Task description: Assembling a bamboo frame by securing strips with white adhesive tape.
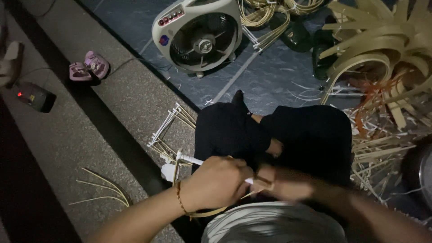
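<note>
At the far left, on the grey floor [67, 144], a small dark device with a red light [33, 96] lies near the edge of the view. Close to it stands a pair of small pink shoes [88, 66]. Lower down, a few loose thin strips [102, 188] lie on the floor, well apart from the hands.

A white box fan [198, 32] stands on the dark blue mat [270, 76] at the top middle. Below it, a bundle of thin bamboo strips [168, 130] with pale ends lies beside the person's black-clothed legs [274, 135].

The left hand [218, 182] is over the lap, with a thin bracelet on the wrist. Its fingers are closed together around a white strip [191, 159], which comes out to the left of the hand and touches the bundle. The right hand [281, 182] is just beside the left one, almost touching it. It is blurred, so I cannot tell whether it pinches something or is only pressed to the other hand. Under both hands a pale striped cloth [270, 222] is visible.

At the right, wide curved bamboo bands [378, 49] form a big pile, and many flat scraps of bamboo [387, 144] lie spread beside the right knee.
</note>
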